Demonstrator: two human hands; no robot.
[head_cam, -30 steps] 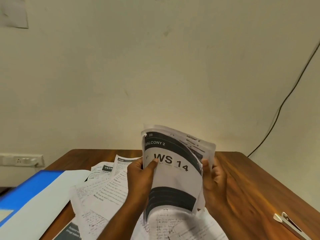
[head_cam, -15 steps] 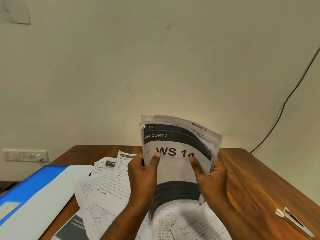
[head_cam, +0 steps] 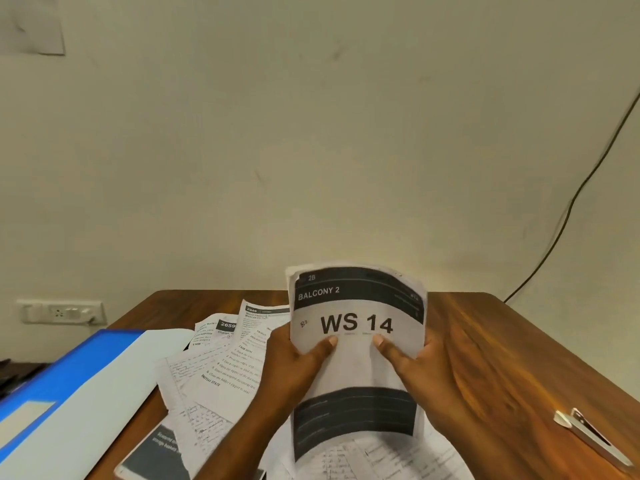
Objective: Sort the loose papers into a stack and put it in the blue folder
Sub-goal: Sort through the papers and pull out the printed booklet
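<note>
Both hands hold a small stack of papers (head_cam: 356,362) upright above the wooden table (head_cam: 491,358). Its front sheet reads "BALCONY 2" and "WS 14" between dark bands. My left hand (head_cam: 294,365) grips the stack's left edge with the thumb on the front. My right hand (head_cam: 415,372) grips the right edge the same way. More loose papers (head_cam: 218,368) lie spread on the table left of and under the stack. The blue folder (head_cam: 72,403) lies open at the left, with a white sheet inside it.
A metal clip (head_cam: 592,438) lies on the table at the right. A wall socket (head_cam: 60,311) is behind the table's left corner. A black cable (head_cam: 568,209) runs down the wall at the right. The table's right edge falls away near the clip.
The sheets in the stack have come together with their top edges more even. My right thumb moved from the side onto the front sheet. The stack stays upright.
</note>
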